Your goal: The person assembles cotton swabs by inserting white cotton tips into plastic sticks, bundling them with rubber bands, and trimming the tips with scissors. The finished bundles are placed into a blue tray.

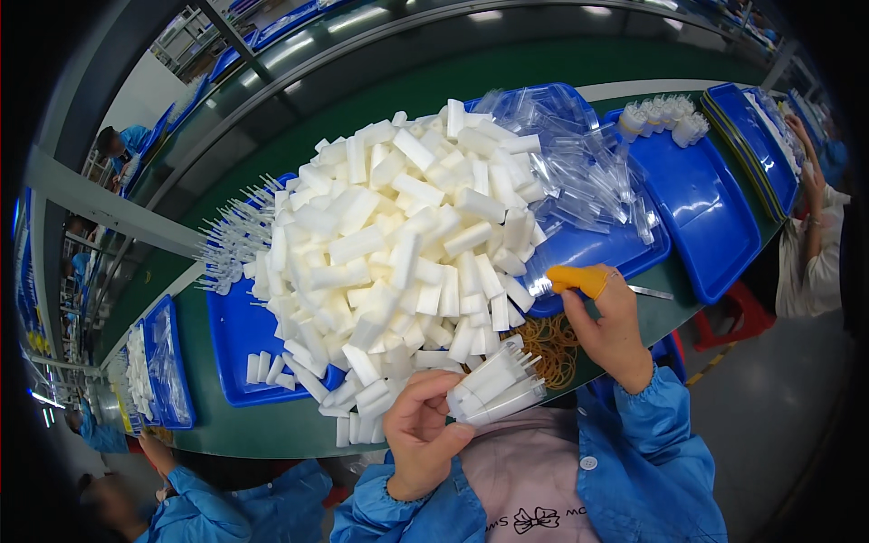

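Note:
My left hand (425,434) is closed round a small bundle of clear plastic sleeves with white foam pieces (496,385) inside, thin tips sticking out at the upper right. My right hand (611,326) hovers above the pile of tan rubber bands (550,348), an orange-yellow cover on its forefinger. Thumb and covered finger come together in a pinch; what is between them, if anything, is too small to make out. A large heap of white foam blocks (398,235) rises just beyond my hands. Clear plastic sleeves (579,167) lie right of it in a blue tray (625,249).
Another blue tray (711,213) holds several bundled clusters (665,118) at its far end. Thin clear stemmed parts (237,231) are stacked left of the heap, above a blue tray (231,348). A metal strip (652,292) lies by my right hand. Co-workers sit on both sides.

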{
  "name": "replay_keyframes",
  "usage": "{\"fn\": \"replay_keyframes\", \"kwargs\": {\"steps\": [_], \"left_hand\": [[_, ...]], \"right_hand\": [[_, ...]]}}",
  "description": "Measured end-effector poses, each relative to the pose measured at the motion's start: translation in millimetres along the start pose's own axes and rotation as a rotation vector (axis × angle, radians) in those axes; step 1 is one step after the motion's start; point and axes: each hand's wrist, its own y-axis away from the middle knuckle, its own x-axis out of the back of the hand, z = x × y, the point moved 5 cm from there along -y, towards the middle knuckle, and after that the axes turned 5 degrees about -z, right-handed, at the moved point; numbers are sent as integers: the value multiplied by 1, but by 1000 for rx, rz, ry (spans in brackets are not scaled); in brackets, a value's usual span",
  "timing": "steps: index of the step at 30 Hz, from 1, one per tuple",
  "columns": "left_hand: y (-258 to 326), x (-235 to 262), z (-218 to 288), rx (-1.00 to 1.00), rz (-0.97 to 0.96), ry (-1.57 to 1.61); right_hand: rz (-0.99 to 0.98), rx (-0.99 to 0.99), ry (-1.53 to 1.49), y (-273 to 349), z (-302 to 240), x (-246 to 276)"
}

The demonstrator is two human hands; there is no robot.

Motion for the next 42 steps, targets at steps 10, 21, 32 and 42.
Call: {"fn": "replay_keyframes", "kwargs": {"steps": [10, 21, 32, 42], "left_hand": [[0, -2, 3, 2, 23, -10], [0, -4, 4, 17, 38, -14], [-4, -11, 3, 21, -24, -18], [-4, -23, -10, 124, -152, 75]], "right_hand": [[23, 95, -14, -26, 8, 2], [-304, -242, 90, -30, 58, -5], [-272, -338, 89, -20, 52, 20], [-22, -127, -1228, 22, -26, 30]]}}
